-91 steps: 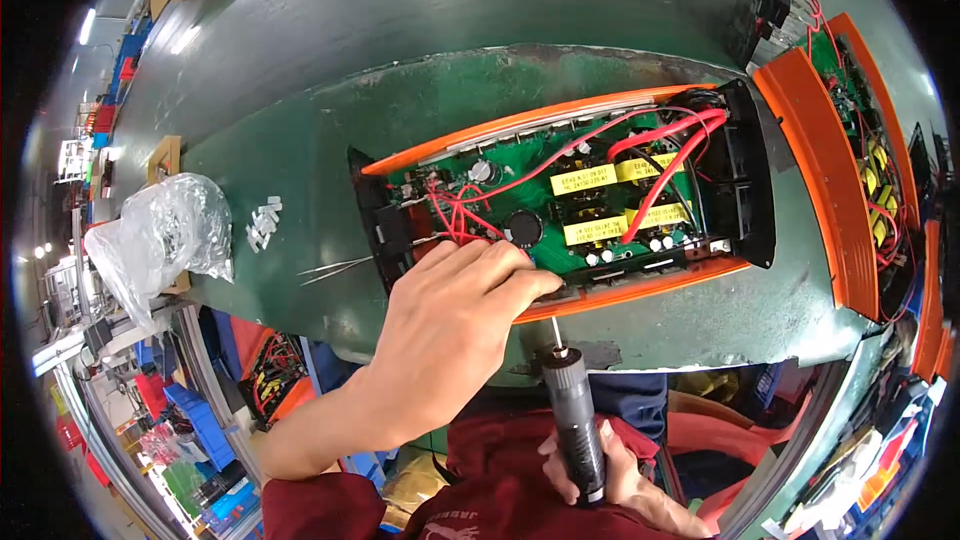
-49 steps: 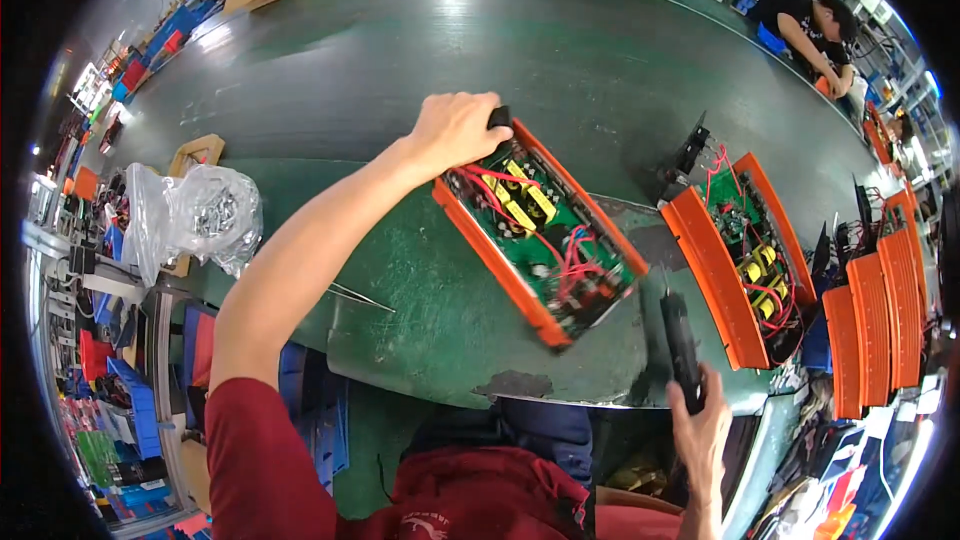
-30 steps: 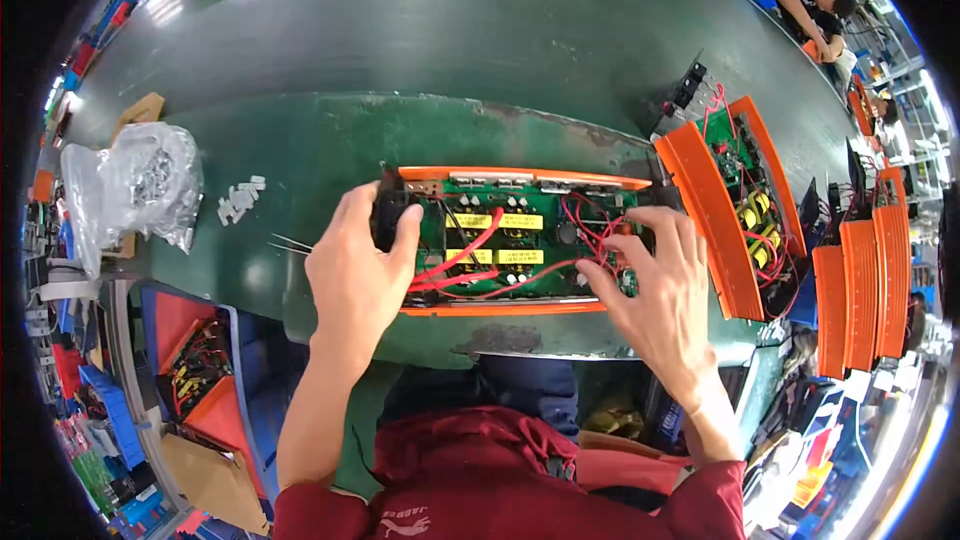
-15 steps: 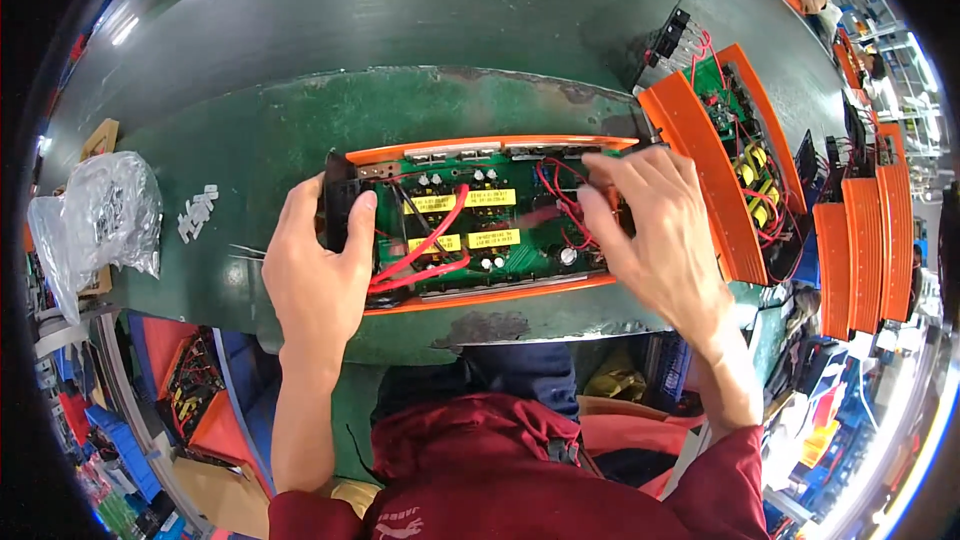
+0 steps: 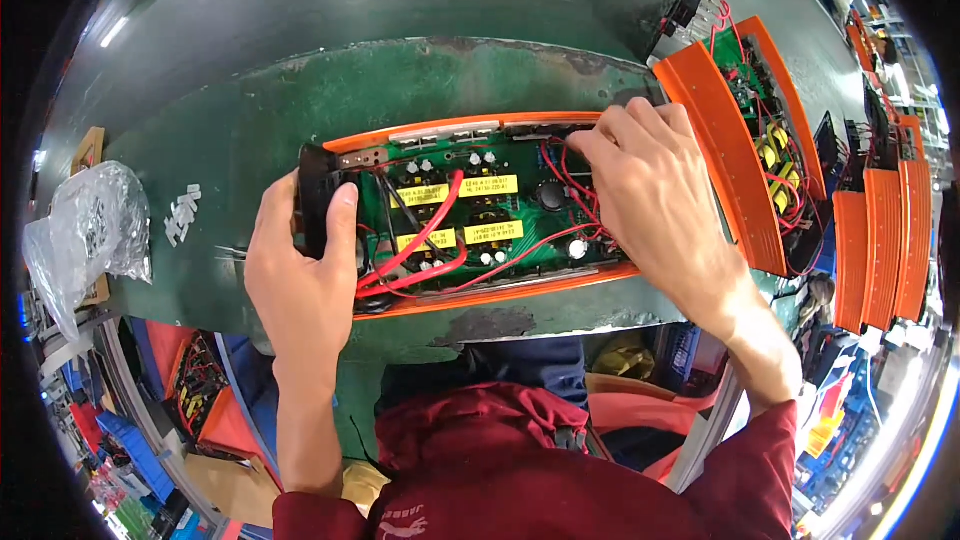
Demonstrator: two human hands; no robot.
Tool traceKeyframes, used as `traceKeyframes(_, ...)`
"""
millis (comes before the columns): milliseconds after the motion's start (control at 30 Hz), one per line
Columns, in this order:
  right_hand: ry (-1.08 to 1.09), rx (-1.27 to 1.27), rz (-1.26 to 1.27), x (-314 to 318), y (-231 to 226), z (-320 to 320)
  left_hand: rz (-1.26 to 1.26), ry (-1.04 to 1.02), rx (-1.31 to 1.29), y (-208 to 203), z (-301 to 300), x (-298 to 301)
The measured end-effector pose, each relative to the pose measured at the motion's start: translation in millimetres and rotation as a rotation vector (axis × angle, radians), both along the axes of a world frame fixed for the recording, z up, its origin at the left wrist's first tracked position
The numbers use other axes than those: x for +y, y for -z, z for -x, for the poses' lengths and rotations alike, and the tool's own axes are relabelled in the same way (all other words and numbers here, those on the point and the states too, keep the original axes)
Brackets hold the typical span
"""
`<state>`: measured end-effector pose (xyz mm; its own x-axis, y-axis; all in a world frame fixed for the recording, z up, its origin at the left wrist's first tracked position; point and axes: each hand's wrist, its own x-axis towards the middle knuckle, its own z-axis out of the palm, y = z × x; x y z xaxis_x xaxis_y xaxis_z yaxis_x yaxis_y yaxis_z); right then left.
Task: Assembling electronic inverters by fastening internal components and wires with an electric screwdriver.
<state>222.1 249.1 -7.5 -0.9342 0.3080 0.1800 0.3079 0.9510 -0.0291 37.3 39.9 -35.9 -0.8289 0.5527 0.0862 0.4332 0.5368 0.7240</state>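
An open orange case with a green circuit board and red wires lies lengthwise on the green bench in front of me. My left hand grips its black left end plate, thumb over the top edge. My right hand covers the right end of the board, fingertips pressing down among the red wires near the far rim. No tool is in either hand.
More open orange cases with boards stand in a row at the right. A clear plastic bag and a small heap of white parts lie at the left. Another person works at the far right edge.
The screwdriver my right hand held has gone out of sight. The case was swung round and now lies lengthwise before me, both hands on it; my right fingers have shifted toward its far rim.
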Motion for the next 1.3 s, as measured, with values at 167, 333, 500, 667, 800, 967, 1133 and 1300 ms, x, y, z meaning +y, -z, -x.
traceKeyframes(167, -0.087, -0.129, 0.047, 7, -10, 0, 0.009, -0.012, 0.0, 1, -1, 0)
traceKeyframes(333, 0.027, 0.042, 0.164, -13, -32, -13, -0.025, -0.019, -0.029, 0, -2, -2)
traceKeyframes(500, 0.023, 0.116, 0.265, -27, -21, -45, -0.005, 0.001, -0.048, -2, 0, -5)
traceKeyframes(667, 0.264, 0.287, 0.38, -56, -13, -72, -0.081, 0.115, -0.102, -4, -5, -19)
traceKeyframes(800, 0.243, 0.359, 0.112, -53, 30, -69, -0.026, 0.218, -0.001, -7, -8, -42)
traceKeyframes(967, 0.27, 0.561, 0.106, -28, 41, -41, -0.067, 0.263, -0.045, -6, -13, -55)
traceKeyframes(1133, 0.195, 0.608, 0.039, -14, 42, -41, -0.102, 0.29, -0.123, -17, -3, -81)
traceKeyframes(1300, 0.196, 0.668, 0.195, -23, 26, -48, 0.159, 0.335, 0.406, 2, 53, -116)
